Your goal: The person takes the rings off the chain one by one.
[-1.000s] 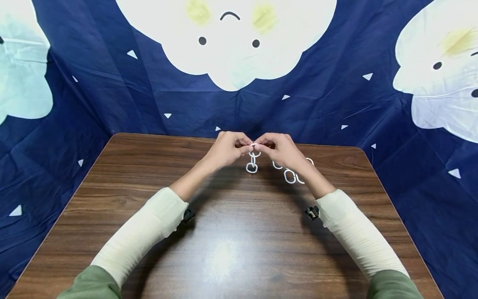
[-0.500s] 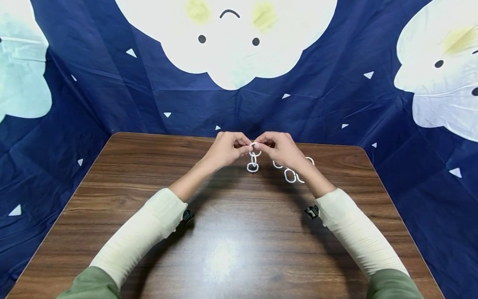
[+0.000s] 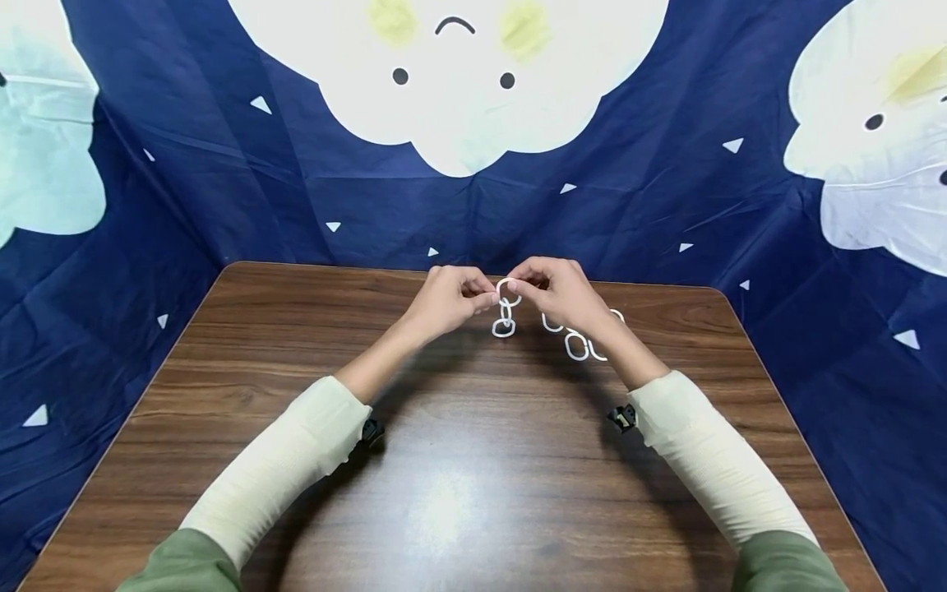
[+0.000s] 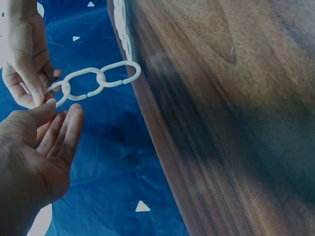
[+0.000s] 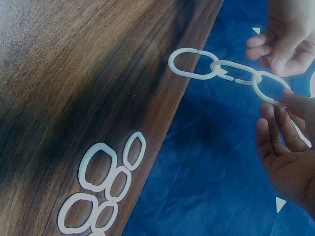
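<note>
A short chain of three white plastic chain links (image 4: 81, 71) hangs between my hands in the head view. My right hand (image 3: 558, 292) pinches the top link (image 3: 500, 285) between thumb and fingers. At that link's left side, my left hand (image 3: 444, 300) has its thumb and index fingertip together right at the edge. The left hand's other fingers (image 4: 71, 132) extend loosely in the left wrist view. Below hang the middle link (image 5: 236, 64) and the lowest link (image 5: 187, 76), joined one through the other. A narrow gap shows in the rim of some links.
Several loose white links (image 5: 81, 169) lie on the wooden table (image 3: 444, 411) near its far edge, partly behind my right forearm in the head view. Beyond that edge hangs a dark blue cloth (image 3: 296, 214) with white clouds and triangles.
The chain has risen slightly and shifted a little to the right with my right hand. My hands have parted slightly, and more of the top link shows between them.
</note>
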A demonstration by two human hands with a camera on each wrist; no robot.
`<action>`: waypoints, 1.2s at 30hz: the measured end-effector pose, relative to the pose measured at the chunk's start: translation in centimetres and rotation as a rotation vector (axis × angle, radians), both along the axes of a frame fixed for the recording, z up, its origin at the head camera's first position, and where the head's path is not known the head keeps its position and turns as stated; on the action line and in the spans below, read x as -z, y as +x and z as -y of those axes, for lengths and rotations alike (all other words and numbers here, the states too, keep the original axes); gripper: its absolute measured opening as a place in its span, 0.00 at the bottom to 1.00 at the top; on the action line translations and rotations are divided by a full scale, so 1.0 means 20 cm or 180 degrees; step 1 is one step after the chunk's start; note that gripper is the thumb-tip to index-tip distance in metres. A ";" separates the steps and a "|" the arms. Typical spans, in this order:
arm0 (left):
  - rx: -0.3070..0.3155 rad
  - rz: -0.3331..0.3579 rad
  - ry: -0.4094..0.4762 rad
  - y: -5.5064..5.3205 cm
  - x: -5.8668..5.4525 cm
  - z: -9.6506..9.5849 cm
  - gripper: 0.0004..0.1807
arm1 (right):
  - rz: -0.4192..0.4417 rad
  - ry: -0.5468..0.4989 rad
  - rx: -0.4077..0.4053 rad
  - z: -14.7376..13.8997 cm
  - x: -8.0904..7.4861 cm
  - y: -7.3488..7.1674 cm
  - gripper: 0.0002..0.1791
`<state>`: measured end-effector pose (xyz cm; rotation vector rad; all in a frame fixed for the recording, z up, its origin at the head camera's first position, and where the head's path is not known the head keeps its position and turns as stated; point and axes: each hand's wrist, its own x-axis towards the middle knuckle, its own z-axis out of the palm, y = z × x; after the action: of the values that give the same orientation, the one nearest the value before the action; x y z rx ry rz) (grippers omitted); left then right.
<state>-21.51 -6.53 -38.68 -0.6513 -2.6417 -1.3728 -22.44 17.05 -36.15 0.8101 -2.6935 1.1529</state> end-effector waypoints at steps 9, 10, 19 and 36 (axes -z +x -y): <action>-0.0016 -0.0099 0.0008 0.02 0.03 -0.03 0.06 | 0.0029 0.0004 0.0070 0.00 -0.01 0.00 0.06; -0.0032 -0.0114 0.0000 0.02 0.03 -0.04 0.06 | 0.0033 0.0007 0.0071 -0.01 -0.02 0.00 0.07; -0.0195 -0.0248 -0.0011 0.04 0.06 -0.10 0.08 | 0.0062 0.0055 0.0149 0.00 -0.04 0.00 0.06; -0.0524 -0.0094 -0.0151 0.07 0.05 -0.14 0.07 | 0.0075 0.0013 0.0208 0.01 -0.05 -0.01 0.06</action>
<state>-20.20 -3.66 -39.77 -0.4434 -2.6443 -1.2501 -22.61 16.76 -35.19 0.7077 -2.7203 1.1502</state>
